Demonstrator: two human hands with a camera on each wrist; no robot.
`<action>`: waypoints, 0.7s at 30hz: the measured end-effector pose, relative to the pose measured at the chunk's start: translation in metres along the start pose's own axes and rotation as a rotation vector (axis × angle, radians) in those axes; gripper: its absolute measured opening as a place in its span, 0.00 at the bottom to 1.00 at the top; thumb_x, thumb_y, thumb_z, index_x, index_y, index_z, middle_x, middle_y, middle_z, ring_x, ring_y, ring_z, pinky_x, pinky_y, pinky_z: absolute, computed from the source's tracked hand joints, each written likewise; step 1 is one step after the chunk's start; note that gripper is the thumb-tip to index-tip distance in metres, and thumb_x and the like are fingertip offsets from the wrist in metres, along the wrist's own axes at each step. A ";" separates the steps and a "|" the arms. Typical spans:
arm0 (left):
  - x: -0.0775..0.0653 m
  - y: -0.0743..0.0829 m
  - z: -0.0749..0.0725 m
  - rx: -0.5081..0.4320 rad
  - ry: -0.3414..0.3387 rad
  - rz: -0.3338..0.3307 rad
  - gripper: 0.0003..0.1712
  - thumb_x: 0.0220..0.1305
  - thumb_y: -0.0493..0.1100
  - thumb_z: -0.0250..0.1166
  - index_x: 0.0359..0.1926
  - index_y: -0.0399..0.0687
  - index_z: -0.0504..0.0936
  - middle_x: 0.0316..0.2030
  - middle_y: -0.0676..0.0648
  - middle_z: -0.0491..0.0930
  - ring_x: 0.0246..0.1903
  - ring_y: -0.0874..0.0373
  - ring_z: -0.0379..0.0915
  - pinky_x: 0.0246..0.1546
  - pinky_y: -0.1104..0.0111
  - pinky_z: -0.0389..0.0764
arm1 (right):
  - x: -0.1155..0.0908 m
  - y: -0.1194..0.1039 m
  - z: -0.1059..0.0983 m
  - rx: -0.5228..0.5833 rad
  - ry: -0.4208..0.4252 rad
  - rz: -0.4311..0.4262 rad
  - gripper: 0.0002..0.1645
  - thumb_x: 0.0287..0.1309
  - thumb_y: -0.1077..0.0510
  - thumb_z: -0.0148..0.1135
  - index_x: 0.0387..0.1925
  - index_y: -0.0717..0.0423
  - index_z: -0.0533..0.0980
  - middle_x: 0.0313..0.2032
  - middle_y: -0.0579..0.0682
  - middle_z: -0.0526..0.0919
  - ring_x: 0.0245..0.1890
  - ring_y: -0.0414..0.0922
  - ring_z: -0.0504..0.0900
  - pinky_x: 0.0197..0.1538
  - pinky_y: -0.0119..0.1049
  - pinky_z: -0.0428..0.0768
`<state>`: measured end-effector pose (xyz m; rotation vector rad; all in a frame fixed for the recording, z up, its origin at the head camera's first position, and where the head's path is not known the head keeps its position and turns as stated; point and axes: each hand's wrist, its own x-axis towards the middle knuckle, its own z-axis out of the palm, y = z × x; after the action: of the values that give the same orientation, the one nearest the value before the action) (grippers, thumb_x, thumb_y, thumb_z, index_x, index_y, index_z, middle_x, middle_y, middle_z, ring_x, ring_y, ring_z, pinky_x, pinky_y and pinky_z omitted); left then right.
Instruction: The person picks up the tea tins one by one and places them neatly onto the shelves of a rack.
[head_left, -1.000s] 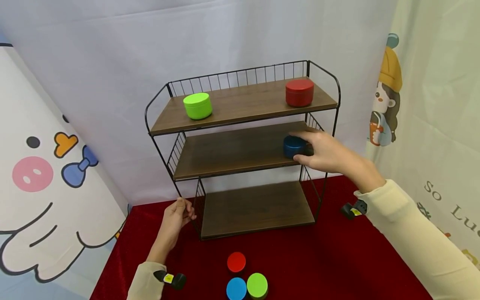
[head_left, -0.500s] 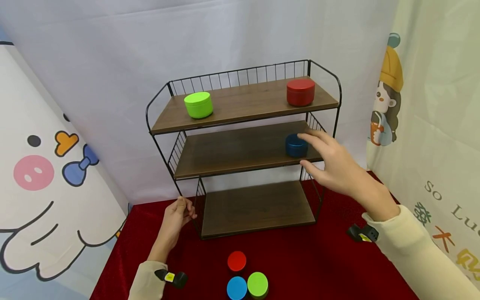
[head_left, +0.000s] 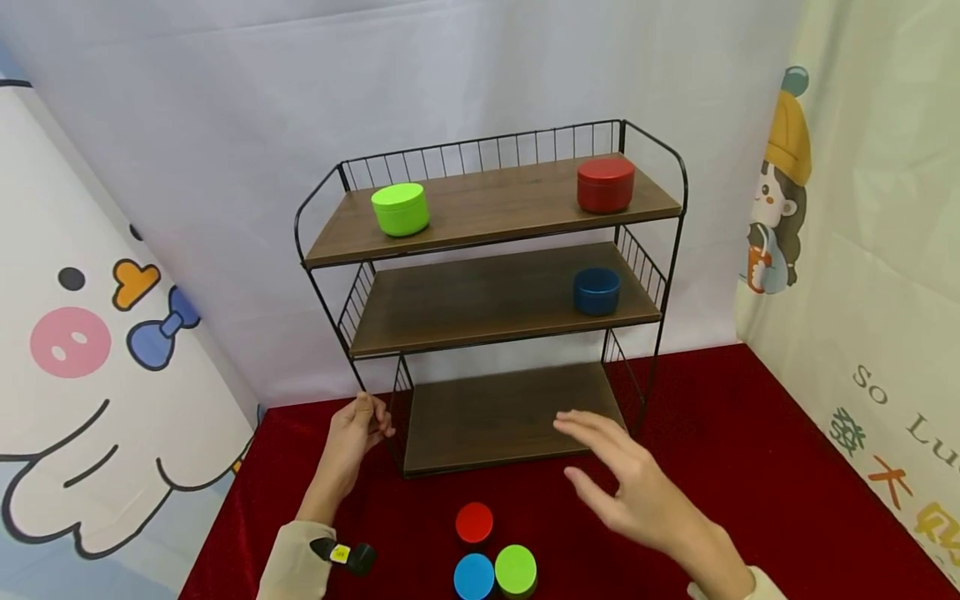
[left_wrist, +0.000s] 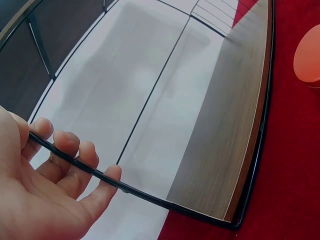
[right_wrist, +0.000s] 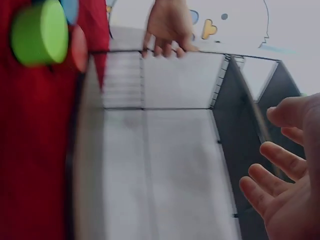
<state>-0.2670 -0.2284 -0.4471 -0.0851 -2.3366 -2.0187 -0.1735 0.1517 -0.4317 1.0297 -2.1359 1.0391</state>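
My left hand (head_left: pixel 351 437) grips the thin black front post on the left side of the three-tier shelf (head_left: pixel 480 317). In the left wrist view the fingers (left_wrist: pixel 75 172) curl round that post. Bare and spread, my right hand (head_left: pixel 626 479) hovers in front of the bottom tier's right end, holding nothing. A dark blue round tin (head_left: pixel 596 292) stands on the middle tier at the right. On the top tier are a lime green tin (head_left: pixel 401 209) at the left and a red tin (head_left: pixel 605 185) at the right.
Before the shelf, on the red cloth (head_left: pixel 675 417), sit a small red tin (head_left: pixel 474 522), a light blue tin (head_left: pixel 474 577) and a green tin (head_left: pixel 516 571). Printed curtains hang behind and at both sides.
My right hand has let go of the dark blue tin on the middle tier, then drawn back and down toward the table. The left hand stays on the post.
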 end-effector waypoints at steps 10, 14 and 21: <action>0.000 -0.001 0.001 0.002 0.005 0.007 0.32 0.81 0.60 0.38 0.36 0.36 0.69 0.30 0.45 0.71 0.33 0.57 0.76 0.44 0.68 0.83 | -0.061 -0.006 0.055 0.048 -0.176 0.261 0.41 0.62 0.60 0.73 0.74 0.45 0.66 0.70 0.48 0.71 0.66 0.49 0.75 0.61 0.39 0.82; 0.000 0.000 0.001 0.003 0.003 0.010 0.32 0.81 0.60 0.37 0.36 0.35 0.69 0.31 0.45 0.70 0.33 0.57 0.76 0.44 0.68 0.82 | -0.074 -0.007 0.066 0.072 -0.217 0.268 0.42 0.60 0.60 0.74 0.73 0.51 0.66 0.69 0.53 0.71 0.65 0.53 0.76 0.58 0.41 0.83; 0.000 0.001 0.001 -0.001 0.001 0.004 0.31 0.82 0.60 0.37 0.36 0.36 0.69 0.31 0.45 0.70 0.33 0.57 0.75 0.45 0.68 0.82 | -0.087 -0.006 0.079 0.116 -0.327 0.281 0.42 0.63 0.51 0.73 0.71 0.65 0.66 0.68 0.64 0.71 0.63 0.61 0.75 0.57 0.45 0.84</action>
<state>-0.2670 -0.2275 -0.4465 -0.0879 -2.3333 -2.0172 -0.1308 0.1184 -0.5361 1.0305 -2.5688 1.2036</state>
